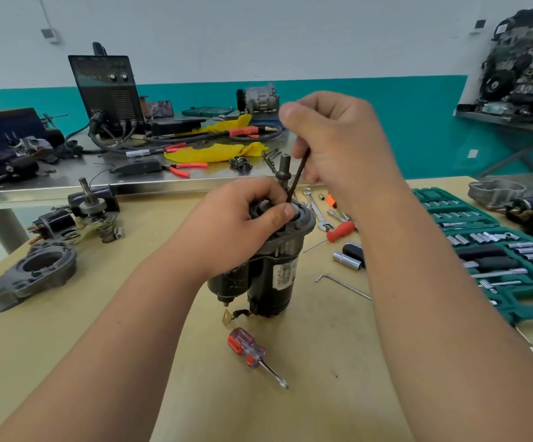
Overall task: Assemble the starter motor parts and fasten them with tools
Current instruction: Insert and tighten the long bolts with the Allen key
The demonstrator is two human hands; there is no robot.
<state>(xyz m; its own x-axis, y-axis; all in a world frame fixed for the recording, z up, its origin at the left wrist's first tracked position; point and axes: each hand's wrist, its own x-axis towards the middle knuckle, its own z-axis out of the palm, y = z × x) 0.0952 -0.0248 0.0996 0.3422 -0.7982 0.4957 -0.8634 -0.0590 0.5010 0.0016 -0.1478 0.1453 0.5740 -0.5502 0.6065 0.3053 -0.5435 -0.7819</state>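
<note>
Nearest the camera, a red-and-clear screwdriver (246, 347) is lying loose on the tan worktop (131, 362). Just beyond it the starter motor (271, 275) is standing upright on its rear end, near the middle of that worktop, with its shaft (284, 167) pointing up. The left hand (242, 218) is curling round the motor's top housing, its thumb pressing at the rim. Above it the right hand (332, 145) is pinching a thin dark rod (297, 177), probably a through bolt, whose lower end is meeting the housing just beside the left thumb.

The motor is balancing on a narrow base, so a sideways push from the rod is risking a tip. The rod is going in at a slant; if it is missing its hole it may jam or cross-thread, and a slip could jab the thumb.

A white label (285, 272) on the motor body is carrying print too blurred to read. To the right a green socket set (497, 256) is lying open. On the far steel worktop (67, 183) a dark welder (109, 90) is showing two dials, its panel lettering unreadable
</note>
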